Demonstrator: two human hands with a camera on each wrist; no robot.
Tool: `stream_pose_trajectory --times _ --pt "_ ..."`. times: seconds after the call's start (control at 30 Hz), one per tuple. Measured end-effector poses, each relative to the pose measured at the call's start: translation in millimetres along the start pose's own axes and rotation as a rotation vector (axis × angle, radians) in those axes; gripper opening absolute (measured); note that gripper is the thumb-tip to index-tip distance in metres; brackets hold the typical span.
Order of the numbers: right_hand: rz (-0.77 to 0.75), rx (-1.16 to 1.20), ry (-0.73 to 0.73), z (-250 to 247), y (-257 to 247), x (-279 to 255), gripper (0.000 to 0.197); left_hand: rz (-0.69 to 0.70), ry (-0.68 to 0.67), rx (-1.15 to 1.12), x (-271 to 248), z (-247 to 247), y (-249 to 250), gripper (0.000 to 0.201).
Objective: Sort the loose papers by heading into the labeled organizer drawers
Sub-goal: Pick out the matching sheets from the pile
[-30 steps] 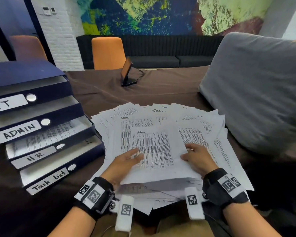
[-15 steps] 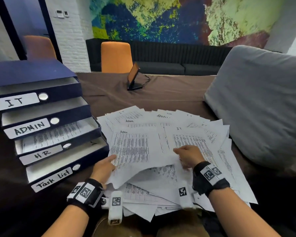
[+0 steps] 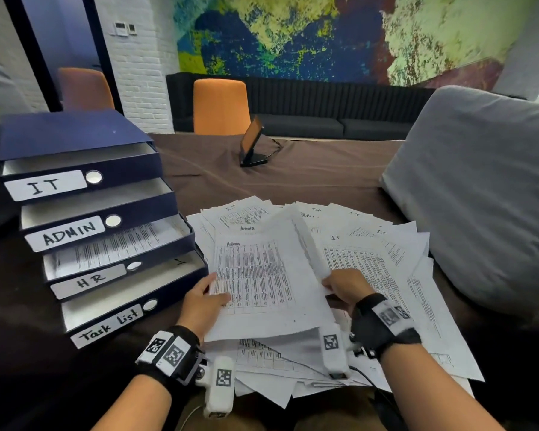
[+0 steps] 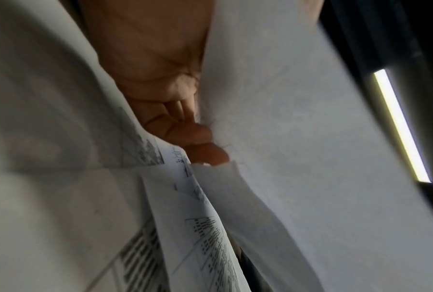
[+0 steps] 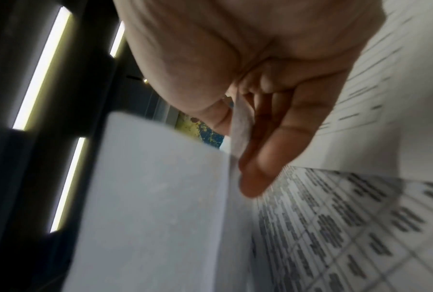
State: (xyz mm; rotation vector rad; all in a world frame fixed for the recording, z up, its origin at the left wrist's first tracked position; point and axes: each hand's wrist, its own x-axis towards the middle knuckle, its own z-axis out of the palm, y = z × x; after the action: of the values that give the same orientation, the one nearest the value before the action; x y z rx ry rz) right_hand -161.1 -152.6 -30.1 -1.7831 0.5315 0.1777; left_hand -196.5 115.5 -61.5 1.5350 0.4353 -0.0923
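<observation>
Lifted off the heap since the earlier head views, a thin white printed sheet headed "Admin" (image 3: pixel 262 275) now tilts up between both hands, presumably bound for the dark-blue cardboard drawer labelled ADMIN (image 3: pixel 100 223), just left (second from top). Head view: left hand (image 3: pixel 204 301) pinches its left edge, thumb on top; right hand (image 3: pixel 347 289) pinches the right edge; loose white papers (image 3: pixel 386 259) fan over brown cloth (image 3: pixel 308 178). Left wrist: curled fingers (image 4: pixel 200 134) beneath matte paper. Right wrist: thumb and fingers (image 5: pixel 263 158) nip the flexible edge.
</observation>
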Motion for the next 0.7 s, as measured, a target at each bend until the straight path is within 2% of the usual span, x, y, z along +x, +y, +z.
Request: stream_pose_trajectory --times 0.07,0.13,0.2,0.23,0.33,0.43,0.53,0.63,0.7 --pt "0.077 0.238 0.035 -12.3 13.2 -10.0 0.009 0.047 -0.014 0.005 -1.9 4.4 4.0 0.073" --pt "0.118 0.332 -0.051 -22.0 18.1 -24.0 0.011 0.077 -0.046 0.036 -4.1 9.3 5.3 0.062" --pt "0.125 0.291 -0.136 -24.7 23.8 -25.5 0.031 0.093 -0.106 0.116 -6.3 14.0 4.2 0.036" --pt "0.122 0.229 -0.162 -23.5 25.8 -24.3 0.037 0.103 -0.131 0.169 -7.0 15.3 2.1 0.03" --pt "0.037 0.051 -0.128 -16.3 30.4 -16.5 0.031 0.103 -0.162 0.245 -4.4 16.6 -7.1 0.019" --pt "-0.022 0.141 -0.105 -14.9 33.2 -15.3 0.025 0.094 -0.148 0.237 -0.6 15.4 -9.6 0.016" --pt "-0.095 0.198 -0.098 -22.5 38.2 -24.5 0.026 0.094 -0.086 0.242 0.5 13.0 -6.2 0.029" --pt "-0.093 0.249 -0.107 -32.3 44.9 -26.1 0.027 0.081 -0.056 0.255 -2.9 12.5 -0.5 0.06" --pt "-0.075 0.308 -0.124 -38.4 48.0 -25.7 0.027 0.012 -0.128 0.134 -10.2 16.1 5.4 0.066"
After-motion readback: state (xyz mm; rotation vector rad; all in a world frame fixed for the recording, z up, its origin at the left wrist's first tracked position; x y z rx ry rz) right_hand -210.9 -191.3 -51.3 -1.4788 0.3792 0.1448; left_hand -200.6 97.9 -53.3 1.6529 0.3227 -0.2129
